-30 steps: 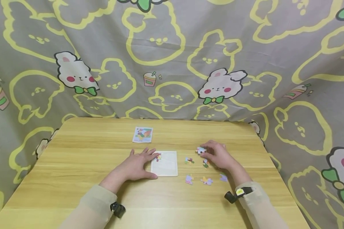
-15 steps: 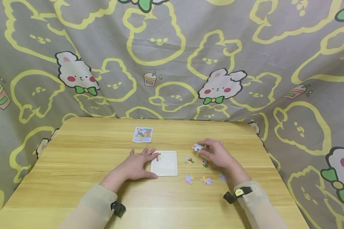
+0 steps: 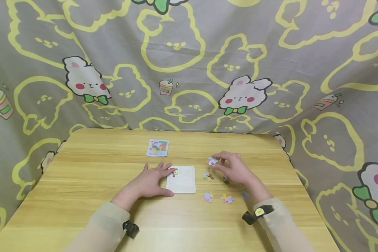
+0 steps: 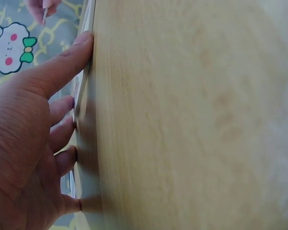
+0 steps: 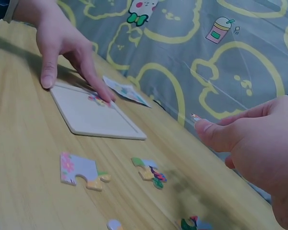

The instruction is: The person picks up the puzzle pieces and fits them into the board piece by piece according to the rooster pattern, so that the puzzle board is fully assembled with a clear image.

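Note:
My right hand [image 3: 235, 169] pinches a light-blue jigsaw puzzle piece [image 3: 212, 161] between thumb and fingers, raised over the table. Only a thin edge of that piece shows in the right wrist view. A white puzzle tray [image 3: 186, 182] lies flat with one colourful piece [image 3: 174, 172] in its far left corner. Fingers spread, my left hand [image 3: 150, 181] rests along the tray's left side. Its thumb touches the near left corner, and its index fingertip lies at the corner piece.
Several loose pieces lie right of the tray, among them a pink-flowered one [image 5: 79, 168] and a yellow-and-lilac one [image 3: 227, 198]. A picture card of a rooster [image 3: 157, 147] lies behind the tray on the wooden table [image 3: 163, 224]. A patterned curtain [image 3: 182, 115] hangs behind.
My right hand has moved left and slightly away from me with the puzzle piece, toward the tray. The left hand has stayed in place on the tray.

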A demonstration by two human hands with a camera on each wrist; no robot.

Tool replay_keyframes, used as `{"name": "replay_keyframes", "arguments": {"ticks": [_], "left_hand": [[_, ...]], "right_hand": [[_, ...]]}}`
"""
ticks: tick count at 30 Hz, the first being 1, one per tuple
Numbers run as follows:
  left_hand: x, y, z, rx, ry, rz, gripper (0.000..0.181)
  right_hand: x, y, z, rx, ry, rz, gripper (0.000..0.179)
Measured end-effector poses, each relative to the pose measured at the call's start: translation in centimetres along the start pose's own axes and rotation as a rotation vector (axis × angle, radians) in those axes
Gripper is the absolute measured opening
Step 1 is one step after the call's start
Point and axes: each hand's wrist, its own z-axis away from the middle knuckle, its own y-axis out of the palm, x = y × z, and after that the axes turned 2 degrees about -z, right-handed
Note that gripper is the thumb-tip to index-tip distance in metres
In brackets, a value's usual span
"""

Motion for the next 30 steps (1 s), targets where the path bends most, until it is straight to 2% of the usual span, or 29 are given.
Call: {"name": "replay_keyframes", "arguments": {"ticks": [30], "left_hand": [[0.1, 0.1, 0.0, -0.002, -0.010, 0.010, 0.099]], "right_hand": [[2.8, 4.8, -2.5, 0.085, -0.070, -0.093, 0.036]]}}
